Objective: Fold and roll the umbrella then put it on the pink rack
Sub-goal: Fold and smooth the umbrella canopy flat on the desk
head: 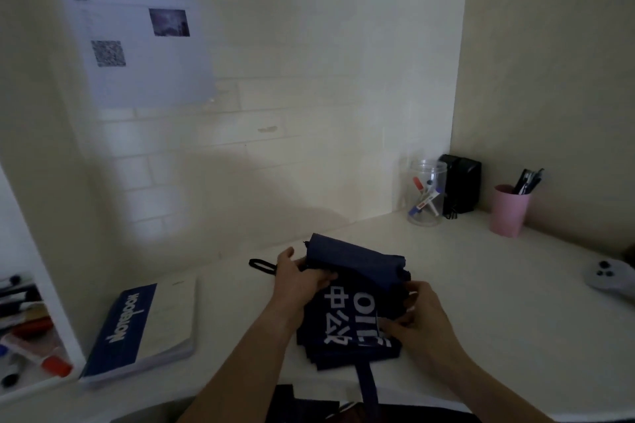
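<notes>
**On the white desk, both hands on the umbrella**

Left hand (298, 276) grips the navy umbrella (354, 299) at its rolled far end; right hand (421, 314) pinches the loose canopy. It lies on the desk (498, 302), notebook (144, 326) left, pink cup (508, 211) far right.

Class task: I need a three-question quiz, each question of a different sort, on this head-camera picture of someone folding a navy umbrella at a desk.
1. True or false: both hands grip the navy umbrella.
2. What holds the pens at far right? A) pink cup B) clear jar C) notebook
3. Fill in: the blue-and-white notebook lies to the ___ of the umbrella.

Key:
1. True: left hand and right hand grip its fabric.
2. A, the pink cup.
3. Left.
</notes>
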Motion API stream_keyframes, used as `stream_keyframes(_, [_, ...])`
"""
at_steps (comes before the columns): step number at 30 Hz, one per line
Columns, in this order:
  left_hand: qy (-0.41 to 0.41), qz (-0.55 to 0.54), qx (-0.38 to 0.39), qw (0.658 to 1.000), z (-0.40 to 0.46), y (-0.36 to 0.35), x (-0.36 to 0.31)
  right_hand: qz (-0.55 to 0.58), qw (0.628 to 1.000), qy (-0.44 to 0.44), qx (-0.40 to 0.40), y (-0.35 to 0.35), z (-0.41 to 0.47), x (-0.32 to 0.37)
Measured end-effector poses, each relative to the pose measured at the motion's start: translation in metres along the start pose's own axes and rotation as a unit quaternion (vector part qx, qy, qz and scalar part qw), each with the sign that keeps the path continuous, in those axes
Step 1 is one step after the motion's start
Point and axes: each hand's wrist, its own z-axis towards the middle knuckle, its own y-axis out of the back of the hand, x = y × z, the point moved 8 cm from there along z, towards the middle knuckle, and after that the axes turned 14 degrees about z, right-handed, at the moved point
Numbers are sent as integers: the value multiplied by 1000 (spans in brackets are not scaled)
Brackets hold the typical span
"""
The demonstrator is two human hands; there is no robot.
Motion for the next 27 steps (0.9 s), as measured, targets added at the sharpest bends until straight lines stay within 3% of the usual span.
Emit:
stream_keyframes(3, [0,-42,-17,999,-2,-4,12,45,999,1,-1,3,4,6])
stream_keyframes(8, [27,-72,-20,997,-9,-2,37,149,985,-77,34,-3,15,6])
stream_keyframes(12, [20,-6,-56,998,-7,6,46,242,961,-126,51,-2,14,15])
stream_keyframes(20, [-53,123,-78,988,-16,7,43,230,972,-7,-48,13,19,46])
stream_keyframes(23, [-51,83,-40,994,-12,3,40,294,954,12,-55,16,17,56])
stream_keyframes(27, [-28,-11,-15,999,-11,1,36,310,950,37,7,14,-5,56])
